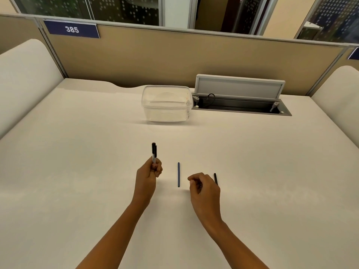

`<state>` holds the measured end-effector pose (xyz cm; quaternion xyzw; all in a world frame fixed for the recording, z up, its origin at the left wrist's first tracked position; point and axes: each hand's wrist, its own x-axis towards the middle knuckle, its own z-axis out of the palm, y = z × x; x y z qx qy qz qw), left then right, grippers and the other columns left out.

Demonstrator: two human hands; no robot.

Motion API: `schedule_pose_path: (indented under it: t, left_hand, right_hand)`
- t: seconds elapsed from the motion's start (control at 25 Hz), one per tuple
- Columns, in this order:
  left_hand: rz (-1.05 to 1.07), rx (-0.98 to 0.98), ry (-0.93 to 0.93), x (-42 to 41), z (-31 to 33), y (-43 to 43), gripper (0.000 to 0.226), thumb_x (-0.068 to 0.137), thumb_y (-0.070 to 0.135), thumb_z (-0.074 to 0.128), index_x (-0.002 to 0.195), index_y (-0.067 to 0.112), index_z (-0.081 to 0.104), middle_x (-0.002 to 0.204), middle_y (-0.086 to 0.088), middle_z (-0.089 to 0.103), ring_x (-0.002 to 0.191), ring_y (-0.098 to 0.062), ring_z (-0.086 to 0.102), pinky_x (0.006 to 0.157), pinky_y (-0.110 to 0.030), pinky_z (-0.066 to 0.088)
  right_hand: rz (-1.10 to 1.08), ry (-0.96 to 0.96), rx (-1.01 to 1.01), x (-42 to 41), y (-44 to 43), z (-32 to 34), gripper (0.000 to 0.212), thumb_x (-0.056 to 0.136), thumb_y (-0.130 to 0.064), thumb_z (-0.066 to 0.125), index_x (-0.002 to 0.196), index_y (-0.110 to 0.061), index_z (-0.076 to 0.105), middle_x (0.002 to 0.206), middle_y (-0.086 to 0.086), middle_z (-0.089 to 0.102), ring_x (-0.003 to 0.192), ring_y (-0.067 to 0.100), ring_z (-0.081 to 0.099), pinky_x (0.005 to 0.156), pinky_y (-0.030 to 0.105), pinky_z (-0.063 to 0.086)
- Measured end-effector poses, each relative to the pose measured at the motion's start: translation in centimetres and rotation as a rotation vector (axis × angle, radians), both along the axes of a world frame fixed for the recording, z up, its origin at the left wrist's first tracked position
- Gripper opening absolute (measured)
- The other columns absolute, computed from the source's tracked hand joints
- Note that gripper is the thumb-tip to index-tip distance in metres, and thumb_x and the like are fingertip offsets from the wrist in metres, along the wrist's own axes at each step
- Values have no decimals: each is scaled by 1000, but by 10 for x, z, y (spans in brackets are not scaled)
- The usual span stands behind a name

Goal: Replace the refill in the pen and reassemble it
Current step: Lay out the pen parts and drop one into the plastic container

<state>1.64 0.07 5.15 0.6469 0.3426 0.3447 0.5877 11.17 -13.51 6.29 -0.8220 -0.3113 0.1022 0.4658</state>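
Note:
My left hand (148,175) holds a pen (154,153) upright by its lower end. The pen has a white barrel and a black cap with a clip on top. A thin blue refill (178,174) lies on the desk between my hands, pointing away from me. My right hand (205,188) hovers just right of it with the fingers curled in and thumb against forefinger; nothing shows between them. A thin black refill (215,178) pokes out from behind the far right side of that hand, its lower end hidden, and it seems to lie on the desk.
A clear plastic box (166,102) with its lid on stands at the back middle of the white desk (77,171). Right of it is an open cable tray (240,107) with its flap raised. Tan partition walls close the back and sides.

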Motion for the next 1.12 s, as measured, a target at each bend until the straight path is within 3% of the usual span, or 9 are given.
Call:
schedule_pose_path:
  t: [0.64,0.8,0.92,1.12]
  left_hand:
    - [27,-10,-80,-7,-5,15,22,86,4,26,68,12,36,57,13,39,55,-7,33,57,-18,30]
    - [76,-106,-104,-11,-16,17,33,93,-10,23,71,12,34,58,13,38,55,-8,33,57,-22,29]
    - [136,-182,-195,-9,-9,20,38,89,-17,18,71,11,35,57,13,39,54,-7,34,56,-21,32]
    - [220,-448,-514,-3,5,26,40,90,-12,17,68,14,37,54,8,37,49,-7,31,53,-19,32]
  right_hand:
    - [-4,-6,3,5,-2,-1,16,87,-2,57,87,-16,66,83,-2,66,74,8,60,65,6,44]
    - [2,1,-5,6,-6,-3,15,87,-3,58,87,-15,66,84,-1,66,76,8,61,66,4,44]
    - [-7,11,-11,8,-6,-6,13,87,-3,59,89,-14,66,85,-1,67,78,8,61,67,3,44]
    - [28,57,7,4,3,-5,12,87,-6,62,90,-16,67,85,-2,67,79,9,62,67,6,47]
